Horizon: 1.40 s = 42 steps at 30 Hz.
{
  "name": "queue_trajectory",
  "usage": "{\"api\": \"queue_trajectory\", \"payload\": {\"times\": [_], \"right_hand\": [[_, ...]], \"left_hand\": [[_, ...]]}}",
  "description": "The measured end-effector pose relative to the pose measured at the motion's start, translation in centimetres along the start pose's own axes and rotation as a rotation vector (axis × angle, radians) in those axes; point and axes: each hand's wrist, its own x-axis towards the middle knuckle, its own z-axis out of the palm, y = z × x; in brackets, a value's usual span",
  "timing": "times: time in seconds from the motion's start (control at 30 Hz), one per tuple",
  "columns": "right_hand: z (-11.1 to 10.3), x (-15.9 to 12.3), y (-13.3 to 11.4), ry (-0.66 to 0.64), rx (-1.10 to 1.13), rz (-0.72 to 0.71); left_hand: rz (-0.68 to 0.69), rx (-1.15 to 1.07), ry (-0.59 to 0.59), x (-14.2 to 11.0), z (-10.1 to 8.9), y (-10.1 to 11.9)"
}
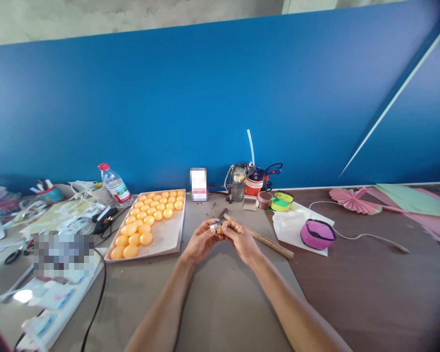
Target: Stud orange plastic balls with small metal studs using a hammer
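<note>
Both my hands meet over the middle of the table around a small round ball point(216, 226) with coloured markings. My left hand point(200, 241) cups it from the left with fingers curled. My right hand point(241, 238) pinches it from the right. A wooden-handled hammer point(264, 239) lies on the table just behind my right hand. A white tray point(168, 237) of several orange balls point(146, 222) sits to the left of my hands.
A water bottle point(114, 185) stands behind the tray. Cups and a glue gun point(254, 181) cluster at the blue wall. A purple bowl point(317, 233) rests on white paper at right, with pink paper fans point(354, 200) beyond. Paper scraps, scissors point(16, 254) and cables clutter the left.
</note>
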Motion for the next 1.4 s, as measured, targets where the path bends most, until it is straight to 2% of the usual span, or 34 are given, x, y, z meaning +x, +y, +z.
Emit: {"api": "queue_trajectory", "payload": {"times": [0.33, 0.7, 0.9, 0.97, 1.07, 1.13, 1.23, 1.3, 1.4], "right_hand": [[-0.3, 0.0, -0.1, -0.026, 0.013, 0.035], [0.0, 0.1, 0.4, 0.122, 0.009, 0.079], [-0.5, 0.4, 0.1, 0.114, 0.036, 0.079], [-1.4, 0.7, 0.2, 0.205, -0.137, -0.013], [-3.2, 0.8, 0.6, 0.399, -0.736, -0.176], [-4.2, 0.8, 0.9, 0.473, -1.154, -0.197], [-5.3, 0.5, 1.1, 0.452, -1.518, -0.055], [-5.6, 0.5, 1.1, 0.396, -1.612, 0.021], [-5.9, 0.6, 1.2, 0.331, -1.676, 0.034]], "left_hand": [[-0.011, 0.033, 0.004, -0.1, -0.1, -0.1], [-0.005, 0.068, 0.017, 0.0, 0.1, -0.5], [-0.010, 0.014, 0.037, 0.0, 0.5, -0.2], [-0.002, -0.024, 0.058, -0.1, 0.4, 0.1], [0.018, -0.095, 0.089, -0.1, 0.1, 0.4], [0.025, -0.119, 0.099, 0.0, -0.1, 0.5], [0.039, -0.134, 0.094, 0.0, -0.3, 0.6], [0.048, -0.139, 0.081, -0.1, -0.3, 0.6], [0.048, -0.139, 0.069, -0.1, -0.3, 0.6]]}}
